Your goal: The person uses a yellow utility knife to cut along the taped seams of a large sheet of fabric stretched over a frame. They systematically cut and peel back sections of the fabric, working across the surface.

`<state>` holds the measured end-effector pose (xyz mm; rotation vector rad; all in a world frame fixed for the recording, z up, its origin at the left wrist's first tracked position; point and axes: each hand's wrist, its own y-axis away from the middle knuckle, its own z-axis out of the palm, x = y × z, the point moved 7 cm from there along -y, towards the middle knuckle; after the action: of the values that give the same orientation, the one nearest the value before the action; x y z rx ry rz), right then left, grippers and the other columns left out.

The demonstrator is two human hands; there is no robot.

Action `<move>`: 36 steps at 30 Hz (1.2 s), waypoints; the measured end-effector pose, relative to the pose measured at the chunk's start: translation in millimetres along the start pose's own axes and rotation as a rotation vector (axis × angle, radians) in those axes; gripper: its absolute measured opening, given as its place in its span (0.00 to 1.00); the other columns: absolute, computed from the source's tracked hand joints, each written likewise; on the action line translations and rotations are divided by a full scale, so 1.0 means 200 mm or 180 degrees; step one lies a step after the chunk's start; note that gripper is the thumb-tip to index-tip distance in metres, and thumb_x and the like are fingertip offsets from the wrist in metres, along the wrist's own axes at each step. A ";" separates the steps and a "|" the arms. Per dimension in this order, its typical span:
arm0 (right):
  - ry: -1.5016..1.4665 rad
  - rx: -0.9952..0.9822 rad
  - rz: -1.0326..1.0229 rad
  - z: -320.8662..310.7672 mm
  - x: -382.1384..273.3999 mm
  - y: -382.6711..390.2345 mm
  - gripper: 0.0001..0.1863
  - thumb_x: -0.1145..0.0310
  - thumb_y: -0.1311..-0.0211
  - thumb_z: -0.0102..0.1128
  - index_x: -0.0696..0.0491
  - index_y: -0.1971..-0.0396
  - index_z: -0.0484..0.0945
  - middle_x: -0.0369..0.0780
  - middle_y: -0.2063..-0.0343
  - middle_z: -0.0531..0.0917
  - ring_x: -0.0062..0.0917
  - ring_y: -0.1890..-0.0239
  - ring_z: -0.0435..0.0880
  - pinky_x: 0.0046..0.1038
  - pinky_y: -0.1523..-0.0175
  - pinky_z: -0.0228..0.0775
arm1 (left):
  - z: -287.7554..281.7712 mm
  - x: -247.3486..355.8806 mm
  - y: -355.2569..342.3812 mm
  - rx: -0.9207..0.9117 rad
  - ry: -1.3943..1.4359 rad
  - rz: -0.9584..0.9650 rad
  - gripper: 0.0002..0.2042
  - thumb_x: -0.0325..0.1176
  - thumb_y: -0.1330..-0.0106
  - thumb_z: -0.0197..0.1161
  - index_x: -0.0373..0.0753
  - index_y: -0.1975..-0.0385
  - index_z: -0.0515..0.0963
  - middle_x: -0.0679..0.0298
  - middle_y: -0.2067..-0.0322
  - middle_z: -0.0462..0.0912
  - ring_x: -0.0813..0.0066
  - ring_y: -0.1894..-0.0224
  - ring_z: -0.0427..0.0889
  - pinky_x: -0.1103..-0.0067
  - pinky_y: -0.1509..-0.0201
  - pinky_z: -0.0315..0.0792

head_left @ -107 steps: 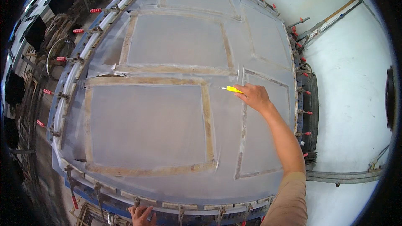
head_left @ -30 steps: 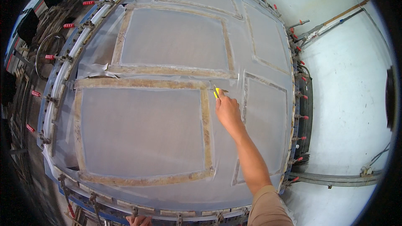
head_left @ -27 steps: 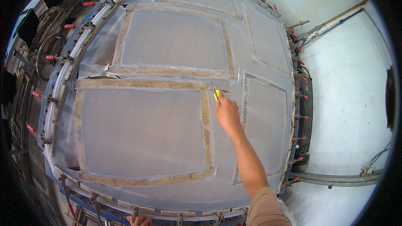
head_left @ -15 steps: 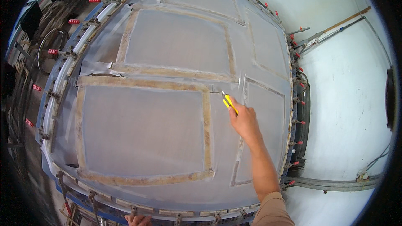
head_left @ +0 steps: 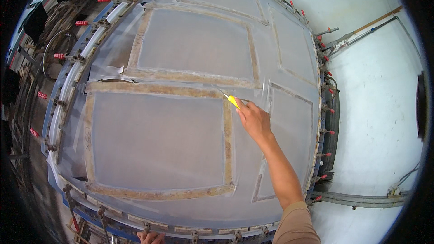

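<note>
My right hand (head_left: 254, 120) is closed around a yellow utility knife (head_left: 233, 101), its thin blade pointing up and left. The blade tip is at or just above the upper right corner of the near rectangular frame (head_left: 227, 153), which shows as a brownish band through a thin greyish sheet (head_left: 158, 140). From the picture alone I cannot tell whether the blade touches the sheet. At the lower edge, my left hand (head_left: 152, 237) rests with bent fingers on the near rim beside a clamp (head_left: 147, 227); part of this hand is cut off.
Several more rectangular frames (head_left: 135, 40) lie under the sheet. Red-handled clamps (head_left: 58, 56) line the stretching rig's edges. A torn, lifted flap (head_left: 113, 70) shows at the left. A white wall (head_left: 370, 122) rises at right; stacked strips (head_left: 27, 140) lie at left.
My right hand and the knife have moved left and slightly up, to the frame's corner. The left hand stays at the near rim. The view has shifted slightly.
</note>
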<state>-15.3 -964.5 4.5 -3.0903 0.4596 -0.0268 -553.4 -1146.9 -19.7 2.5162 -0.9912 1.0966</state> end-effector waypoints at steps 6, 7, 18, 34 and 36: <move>0.0567 0.0307 -0.0684 -0.09 -0.06 -0.06 0.19 0.65 0.32 0.62 0.41 0.42 0.80 0.36 0.74 0.78 0.32 0.74 0.82 0.36 0.70 0.77 | 0.00 0.00 0.00 0.0066 -0.0049 0.0130 0.14 0.25 0.47 0.71 0.42 0.60 0.85 0.60 0.61 0.83 0.60 0.60 0.78 0.60 0.56 0.63; 0.0671 0.0120 -0.0698 -0.11 -0.08 -0.10 0.19 0.65 0.32 0.61 0.41 0.42 0.80 0.37 0.73 0.79 0.32 0.73 0.83 0.36 0.69 0.77 | 0.00 0.00 0.00 0.0061 -0.0046 0.0136 0.13 0.25 0.47 0.71 0.42 0.60 0.85 0.59 0.61 0.83 0.60 0.61 0.79 0.60 0.57 0.63; 0.0776 -0.0828 -0.0513 -0.01 -0.07 -0.30 0.19 0.64 0.31 0.58 0.40 0.41 0.79 0.40 0.69 0.82 0.37 0.66 0.86 0.39 0.65 0.79 | 0.02 0.00 0.02 -0.0041 -0.0070 0.0148 0.15 0.23 0.48 0.71 0.40 0.59 0.85 0.59 0.63 0.84 0.58 0.61 0.80 0.57 0.55 0.64; -0.0607 -0.0310 0.0651 -0.40 0.29 0.16 0.22 0.60 0.29 0.58 0.39 0.36 0.76 0.42 0.68 0.84 0.31 0.68 0.86 0.38 0.62 0.79 | 0.06 -0.07 0.07 -0.0433 -0.0246 -0.0143 0.18 0.25 0.47 0.68 0.51 0.55 0.82 0.67 0.62 0.75 0.62 0.60 0.71 0.62 0.55 0.58; -0.1680 0.0042 0.0999 -0.37 0.33 0.36 0.25 0.60 0.29 0.59 0.42 0.34 0.74 0.40 0.71 0.83 0.25 0.74 0.83 0.33 0.66 0.78 | 0.07 -0.09 0.05 -0.0397 -0.0320 -0.0068 0.19 0.24 0.48 0.67 0.52 0.55 0.82 0.68 0.62 0.75 0.63 0.60 0.70 0.62 0.56 0.57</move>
<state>24.9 -1054.1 78.3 -2.8016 0.8830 0.7566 -559.9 -1152.1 -43.0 2.4957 -1.0222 0.8811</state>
